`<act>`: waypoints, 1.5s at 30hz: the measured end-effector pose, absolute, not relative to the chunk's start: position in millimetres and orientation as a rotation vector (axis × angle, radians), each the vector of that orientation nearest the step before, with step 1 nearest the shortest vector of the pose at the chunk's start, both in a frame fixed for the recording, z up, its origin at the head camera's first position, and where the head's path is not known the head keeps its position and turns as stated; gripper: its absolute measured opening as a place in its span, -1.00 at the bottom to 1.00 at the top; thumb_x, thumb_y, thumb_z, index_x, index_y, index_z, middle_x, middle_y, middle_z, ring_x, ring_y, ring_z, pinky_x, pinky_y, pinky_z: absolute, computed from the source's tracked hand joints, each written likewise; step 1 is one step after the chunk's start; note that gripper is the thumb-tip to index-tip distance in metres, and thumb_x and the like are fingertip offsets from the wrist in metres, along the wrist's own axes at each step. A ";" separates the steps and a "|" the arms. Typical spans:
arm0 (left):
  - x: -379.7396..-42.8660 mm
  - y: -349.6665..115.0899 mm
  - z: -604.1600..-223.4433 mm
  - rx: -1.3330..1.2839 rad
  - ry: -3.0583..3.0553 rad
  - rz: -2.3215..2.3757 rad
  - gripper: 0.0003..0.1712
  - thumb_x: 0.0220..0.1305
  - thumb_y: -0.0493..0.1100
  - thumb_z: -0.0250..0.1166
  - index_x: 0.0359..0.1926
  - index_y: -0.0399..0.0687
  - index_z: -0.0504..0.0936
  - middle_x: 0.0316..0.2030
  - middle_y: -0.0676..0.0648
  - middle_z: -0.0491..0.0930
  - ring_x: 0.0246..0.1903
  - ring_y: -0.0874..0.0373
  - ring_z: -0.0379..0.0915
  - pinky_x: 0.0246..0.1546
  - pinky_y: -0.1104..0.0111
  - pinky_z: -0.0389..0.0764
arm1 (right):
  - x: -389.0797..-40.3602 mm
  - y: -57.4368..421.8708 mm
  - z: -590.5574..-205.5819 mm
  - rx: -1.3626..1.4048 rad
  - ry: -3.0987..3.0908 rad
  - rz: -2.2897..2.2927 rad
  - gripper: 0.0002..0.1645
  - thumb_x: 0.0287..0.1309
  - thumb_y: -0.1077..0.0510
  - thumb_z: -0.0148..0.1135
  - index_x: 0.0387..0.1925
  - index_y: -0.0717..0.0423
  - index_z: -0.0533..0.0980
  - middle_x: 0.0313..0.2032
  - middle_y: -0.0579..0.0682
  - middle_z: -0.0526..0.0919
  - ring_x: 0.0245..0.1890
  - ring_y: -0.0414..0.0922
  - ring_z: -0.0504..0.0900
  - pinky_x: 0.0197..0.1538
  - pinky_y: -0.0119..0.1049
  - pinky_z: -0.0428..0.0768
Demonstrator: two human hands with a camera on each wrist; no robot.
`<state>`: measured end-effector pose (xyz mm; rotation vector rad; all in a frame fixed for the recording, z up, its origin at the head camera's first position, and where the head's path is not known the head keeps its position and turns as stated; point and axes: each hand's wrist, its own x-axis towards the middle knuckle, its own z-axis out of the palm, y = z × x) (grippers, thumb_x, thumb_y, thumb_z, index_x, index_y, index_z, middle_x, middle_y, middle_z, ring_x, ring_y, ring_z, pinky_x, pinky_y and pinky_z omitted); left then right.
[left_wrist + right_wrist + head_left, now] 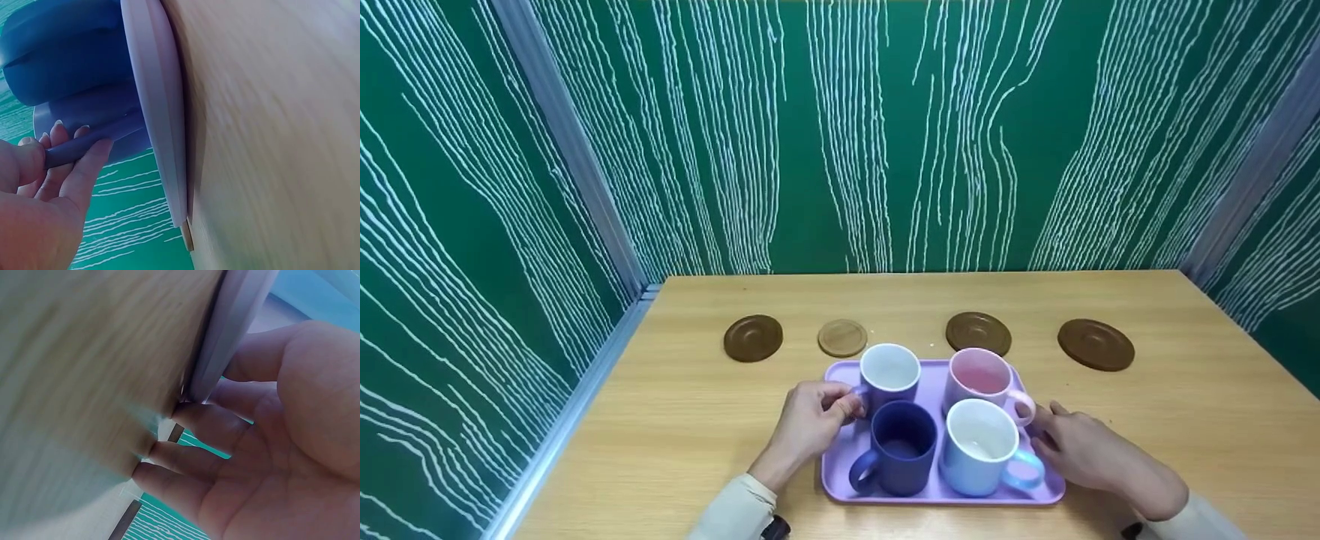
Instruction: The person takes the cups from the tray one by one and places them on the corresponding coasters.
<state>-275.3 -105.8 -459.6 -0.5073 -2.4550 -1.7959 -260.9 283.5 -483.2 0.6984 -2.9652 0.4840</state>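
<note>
1. Handle (122,128) of white-lined purple mug (890,373) pinched in left hand (808,420), fingers curled close around it; mug at far left of lilac tray (837,454). Base hidden: cannot tell whether lifted or resting. Likely trouble: tilt or twist, from support at one side only.
2. Navy mug (904,457) just nearer, overlapping in head view; contact impossible to judge. Possible knock, from too little room for any swing toward it.
3. Right hand (1080,446) beside tray's right edge, fingers extended loosely, nothing clasped, fingertips down at wooden table (675,442). Possible sideways slide of tray, from an uneven push there.
4. Pink mug (979,382) and light-blue mug (976,461) on tray's right half, handles toward right hand. Possible snag, from knuckles catching a jutting handle.
5. Tan coaster (842,338) and brown coaster (979,330) near tray's far edge. Possible bump, from forward drift of tray.
</note>
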 end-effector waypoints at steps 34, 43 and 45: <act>-278.4 -114.0 -450.6 -0.311 -2.241 -1.949 -0.88 0.33 -0.43 0.32 -0.23 -0.37 0.80 -0.40 -0.21 0.77 -0.33 0.03 0.76 -0.25 0.33 0.77 | -261.0 282.1 -485.8 0.718 -2.947 0.409 -0.80 0.29 0.14 0.34 -0.12 0.16 0.61 -0.33 0.05 0.52 -0.43 -0.03 0.58 -0.34 0.02 0.66; -278.6 -121.8 -434.9 -0.209 -2.151 -1.902 -0.88 0.32 -0.43 0.33 -0.22 -0.38 0.80 -0.43 -0.19 0.75 -0.34 -0.06 0.76 -0.25 0.24 0.78 | -261.0 282.5 -484.3 0.701 -2.971 0.432 -0.80 0.29 0.14 0.34 -0.12 0.15 0.61 -0.33 0.04 0.51 -0.41 -0.02 0.57 -0.31 0.04 0.66; -278.7 -124.0 -430.4 -0.191 -2.147 -1.857 -0.88 0.32 -0.42 0.34 -0.22 -0.35 0.80 -0.44 -0.17 0.75 -0.34 -0.08 0.76 -0.26 0.23 0.78 | -260.5 282.9 -484.4 0.701 -2.970 0.431 -0.80 0.28 0.14 0.34 -0.11 0.15 0.61 -0.33 0.02 0.50 -0.40 -0.02 0.58 -0.30 0.05 0.67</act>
